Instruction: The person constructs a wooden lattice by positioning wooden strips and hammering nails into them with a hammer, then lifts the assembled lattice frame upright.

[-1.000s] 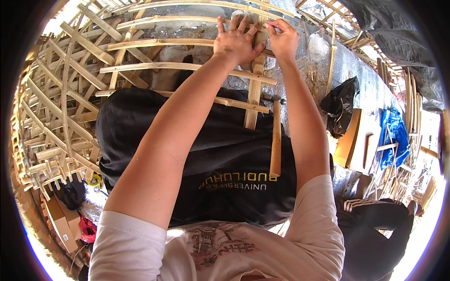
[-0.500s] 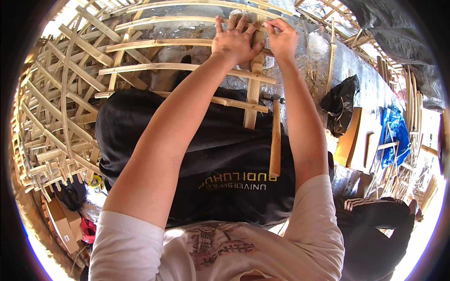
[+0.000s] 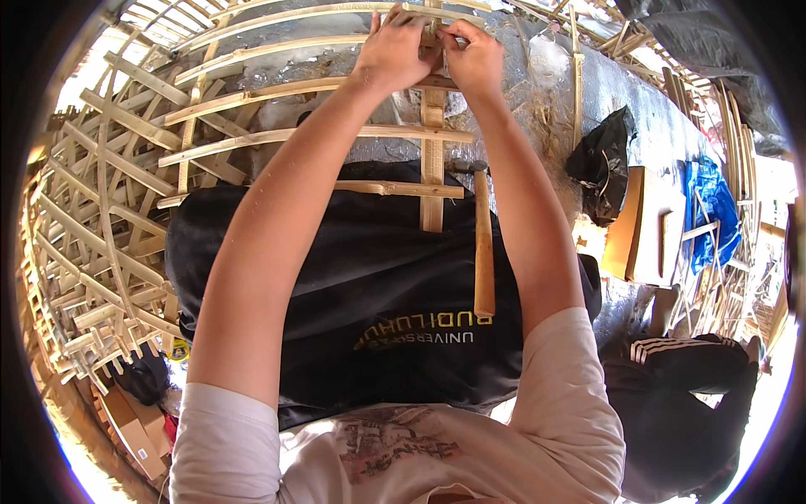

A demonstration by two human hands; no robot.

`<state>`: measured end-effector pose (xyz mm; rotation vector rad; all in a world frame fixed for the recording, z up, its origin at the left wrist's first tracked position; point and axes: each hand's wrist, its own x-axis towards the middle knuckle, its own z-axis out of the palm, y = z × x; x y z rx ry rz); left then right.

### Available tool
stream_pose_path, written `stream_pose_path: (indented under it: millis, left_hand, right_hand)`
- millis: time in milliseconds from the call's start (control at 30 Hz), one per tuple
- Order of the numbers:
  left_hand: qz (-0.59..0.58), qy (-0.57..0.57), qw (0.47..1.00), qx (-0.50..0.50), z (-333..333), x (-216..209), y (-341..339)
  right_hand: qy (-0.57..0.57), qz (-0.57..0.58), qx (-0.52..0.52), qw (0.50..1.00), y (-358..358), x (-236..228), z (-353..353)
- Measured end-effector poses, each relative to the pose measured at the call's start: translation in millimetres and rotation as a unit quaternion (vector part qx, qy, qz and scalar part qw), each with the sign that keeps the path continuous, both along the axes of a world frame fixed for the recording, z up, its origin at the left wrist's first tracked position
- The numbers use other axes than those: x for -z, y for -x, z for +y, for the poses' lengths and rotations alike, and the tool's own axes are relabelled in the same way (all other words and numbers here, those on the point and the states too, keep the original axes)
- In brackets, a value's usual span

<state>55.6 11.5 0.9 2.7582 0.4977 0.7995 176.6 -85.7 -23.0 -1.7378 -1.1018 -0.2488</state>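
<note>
A frame of pale bamboo slats [image 3: 315,133] lies before me, with slats crossing a wider upright strip [image 3: 431,189]. My left hand [image 3: 393,52] is at the frame's far end, its fingers bent over a slat beside the strip and its thumb toward my right hand. Just right of it, my right hand [image 3: 474,60] is closed in a pinch at the crossing; what sits between its fingertips is too small to make out. A hammer [image 3: 484,252] with a wooden handle rests on the black cloth [image 3: 369,269] over my lap, its head near the strip.
Woven bamboo lattice [image 3: 101,202] is piled at left. On the right are a black plastic bag [image 3: 606,164], a cardboard box [image 3: 642,223], a blue plastic sheet [image 3: 712,210] and a person in dark clothes [image 3: 676,412]. Silvery sheeting [image 3: 621,92] spreads under the frame.
Both hands have moved farther away and slightly left along the frame. The left hand's spread fingers have bent over a slat. The right hand keeps its pinch.
</note>
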Motion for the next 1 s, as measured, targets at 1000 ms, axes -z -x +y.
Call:
stream_pose_path:
  millis: [1000]
  left_hand:
    - [-0.097, 0.303, 0.948, -0.025, 2.7, -1.2, -15.1]
  right_hand:
    - [-0.049, 0.041, 0.014, 0.998, -13.5, 10.0, -4.5]
